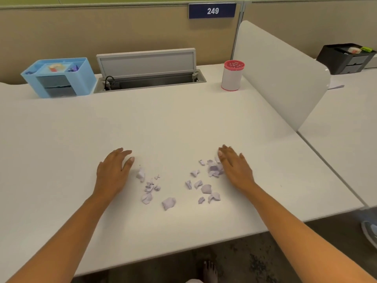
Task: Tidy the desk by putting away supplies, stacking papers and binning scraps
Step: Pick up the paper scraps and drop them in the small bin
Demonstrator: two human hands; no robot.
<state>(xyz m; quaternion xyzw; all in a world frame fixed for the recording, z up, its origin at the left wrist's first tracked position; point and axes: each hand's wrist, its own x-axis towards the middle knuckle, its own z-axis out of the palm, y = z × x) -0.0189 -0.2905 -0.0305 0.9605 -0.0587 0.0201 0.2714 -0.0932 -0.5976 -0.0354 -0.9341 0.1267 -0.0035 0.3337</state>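
Several pale purple paper scraps (169, 203) lie scattered on the white desk (163, 119) between my hands. My left hand (113, 170) lies flat on the desk just left of the scraps, fingers straight, holding nothing. My right hand (234, 166) lies flat at the right side, its thumb edge touching a small heap of scraps (214, 170). A white cylindrical bin with a pink rim (231, 78) stands at the back right. A light blue desk organiser (59, 78) with small supplies in its top sits at the back left.
An open grey cable hatch (149, 78) is set into the desk's back edge. A white curved divider panel (281, 78) runs along the right side. A black organiser (346, 58) stands on the neighbouring desk. A bare foot (210, 271) shows under the front edge.
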